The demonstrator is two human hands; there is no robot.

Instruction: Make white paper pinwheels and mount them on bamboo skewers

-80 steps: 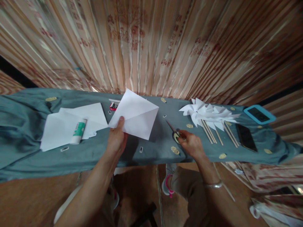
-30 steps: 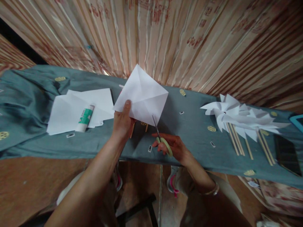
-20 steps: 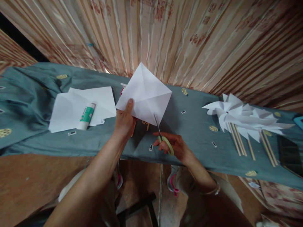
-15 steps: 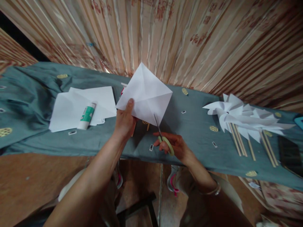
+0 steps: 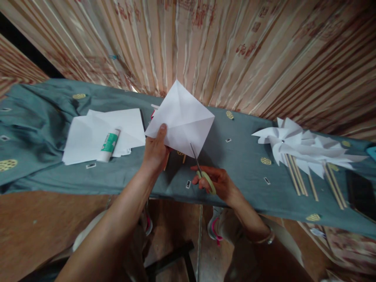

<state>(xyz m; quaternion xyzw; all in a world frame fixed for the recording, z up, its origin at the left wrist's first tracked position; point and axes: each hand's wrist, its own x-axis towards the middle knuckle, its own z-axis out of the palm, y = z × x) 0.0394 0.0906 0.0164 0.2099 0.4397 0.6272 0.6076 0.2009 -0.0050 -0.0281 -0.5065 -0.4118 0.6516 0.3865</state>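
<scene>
My left hand (image 5: pixel 155 150) pinches the left corner of a creased square of white paper (image 5: pixel 182 117) and holds it up above the teal-covered table (image 5: pixel 241 164). In my right hand (image 5: pixel 219 181) are scissors with yellow-green handles (image 5: pixel 202 172). Their blades point up and sit at the paper's lower corner. My fingers are through the handles.
A pile of white sheets (image 5: pixel 88 135) with a glue stick (image 5: pixel 108 144) on it lies at the left. Finished white paper pinwheels (image 5: pixel 296 143) on wooden sticks lie at the right, beside a dark phone (image 5: pixel 360 194). Striped curtains hang behind the table.
My right hand picked the scissors up off the table and brought them to the paper's lower corner. My left hand raised the paper slightly. Over the last half second almost nothing moved.
</scene>
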